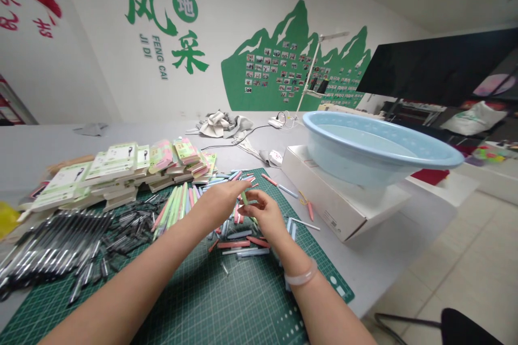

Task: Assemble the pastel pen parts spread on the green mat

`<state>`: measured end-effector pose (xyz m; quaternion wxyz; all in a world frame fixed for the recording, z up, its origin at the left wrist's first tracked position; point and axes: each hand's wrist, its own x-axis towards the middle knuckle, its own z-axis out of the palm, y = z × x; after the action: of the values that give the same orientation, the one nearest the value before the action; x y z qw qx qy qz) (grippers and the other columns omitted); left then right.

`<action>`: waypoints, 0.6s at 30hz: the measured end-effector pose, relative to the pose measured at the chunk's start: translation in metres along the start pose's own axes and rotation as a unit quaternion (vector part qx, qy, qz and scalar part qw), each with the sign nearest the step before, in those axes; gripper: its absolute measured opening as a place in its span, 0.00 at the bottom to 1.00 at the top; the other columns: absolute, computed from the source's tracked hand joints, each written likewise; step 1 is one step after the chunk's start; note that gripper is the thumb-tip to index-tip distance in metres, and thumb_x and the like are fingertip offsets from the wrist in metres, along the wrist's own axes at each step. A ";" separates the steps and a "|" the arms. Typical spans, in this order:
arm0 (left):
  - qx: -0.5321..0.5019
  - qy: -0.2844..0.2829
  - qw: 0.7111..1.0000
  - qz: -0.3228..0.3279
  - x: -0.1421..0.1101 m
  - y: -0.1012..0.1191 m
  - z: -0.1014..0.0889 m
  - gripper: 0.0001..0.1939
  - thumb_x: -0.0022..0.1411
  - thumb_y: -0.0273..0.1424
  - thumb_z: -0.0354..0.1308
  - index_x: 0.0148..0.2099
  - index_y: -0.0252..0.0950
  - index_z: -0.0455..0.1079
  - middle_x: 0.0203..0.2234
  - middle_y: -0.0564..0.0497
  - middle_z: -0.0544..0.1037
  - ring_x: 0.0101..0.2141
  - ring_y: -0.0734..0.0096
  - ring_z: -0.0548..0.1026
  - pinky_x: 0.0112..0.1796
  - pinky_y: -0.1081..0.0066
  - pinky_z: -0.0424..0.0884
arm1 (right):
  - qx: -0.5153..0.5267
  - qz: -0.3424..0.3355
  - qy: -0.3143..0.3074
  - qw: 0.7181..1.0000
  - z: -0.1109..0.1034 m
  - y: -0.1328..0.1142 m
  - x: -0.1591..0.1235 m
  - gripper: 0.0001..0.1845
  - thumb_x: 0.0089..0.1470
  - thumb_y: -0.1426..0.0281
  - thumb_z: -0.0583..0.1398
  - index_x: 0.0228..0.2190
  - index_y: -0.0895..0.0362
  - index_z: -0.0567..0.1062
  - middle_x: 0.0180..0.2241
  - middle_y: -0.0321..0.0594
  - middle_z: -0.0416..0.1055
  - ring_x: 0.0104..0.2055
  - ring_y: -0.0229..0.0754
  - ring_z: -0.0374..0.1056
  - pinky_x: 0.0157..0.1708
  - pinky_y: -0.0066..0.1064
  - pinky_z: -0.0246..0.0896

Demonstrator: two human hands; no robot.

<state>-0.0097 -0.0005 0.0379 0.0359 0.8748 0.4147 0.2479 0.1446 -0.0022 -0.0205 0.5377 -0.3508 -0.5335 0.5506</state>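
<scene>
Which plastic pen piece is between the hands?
The slim pale-green plastic piece, raised between left hand and right hand; a long red plastic piece and light-blue plastic piece lie below, on the green gridded cutting mat.

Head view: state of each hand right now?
Left hand: at the slim green piece; whether its grip is closed cannot be told.
Right hand: curled at the same piece; whether closed on it cannot be told.

Light-green pen piece [244,198] at the fingers [264,210]
Slim and tilted, it shows above loose red and blue pen parts [233,245] strewn on the green cutting mat [218,302].
</scene>
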 end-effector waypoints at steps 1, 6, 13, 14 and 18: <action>-0.032 0.005 0.999 -0.006 0.000 0.002 0.000 0.25 0.56 0.19 0.47 0.55 0.42 0.63 0.48 0.48 0.74 0.46 0.65 0.72 0.45 0.68 0.66 | 0.009 -0.001 0.001 1.000 0.001 -0.002 -0.001 0.15 0.39 0.75 0.61 0.35 0.57 0.72 0.33 0.38 0.73 0.31 0.42 0.72 0.34 0.36 0.70; -0.147 0.103 0.976 -0.121 0.007 -0.005 0.006 0.18 0.60 0.27 0.47 0.53 0.39 0.65 0.46 0.46 0.74 0.44 0.65 0.73 0.44 0.68 0.66 | 0.056 -0.027 0.008 0.998 -0.006 -0.007 0.000 0.13 0.41 0.74 0.61 0.34 0.56 0.72 0.34 0.38 0.73 0.36 0.43 0.71 0.41 0.40 0.68; 0.009 -0.060 0.968 -0.243 0.029 -0.026 0.055 0.03 0.47 0.25 0.58 0.24 0.34 0.72 0.31 0.37 0.76 0.39 0.52 0.73 0.39 0.63 0.66 | 0.055 -0.057 0.112 0.991 -0.025 -0.004 0.010 0.14 0.39 0.75 0.61 0.33 0.55 0.71 0.32 0.37 0.72 0.34 0.42 0.72 0.43 0.42 0.66; 0.010 -0.060 0.965 -0.254 0.032 -0.025 0.061 0.02 0.46 0.25 0.58 0.25 0.33 0.72 0.32 0.35 0.76 0.40 0.50 0.73 0.39 0.62 0.66 | 0.051 -0.057 0.113 0.991 -0.026 -0.003 0.011 0.14 0.39 0.76 0.60 0.33 0.55 0.71 0.32 0.36 0.72 0.33 0.42 0.72 0.43 0.42 0.66; 0.007 -0.071 0.951 -0.302 0.044 -0.022 0.072 0.01 0.44 0.23 0.60 0.24 0.32 0.72 0.30 0.31 0.77 0.37 0.45 0.74 0.37 0.58 0.67 | 0.041 -0.061 0.110 0.991 -0.026 -0.003 0.011 0.14 0.40 0.76 0.59 0.34 0.55 0.71 0.33 0.36 0.72 0.33 0.41 0.72 0.42 0.41 0.66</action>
<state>0.0311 0.0567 -0.0134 0.1322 0.7240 0.6579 0.1597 0.1683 0.0134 -0.0207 0.6402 -0.3535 -0.4681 0.4960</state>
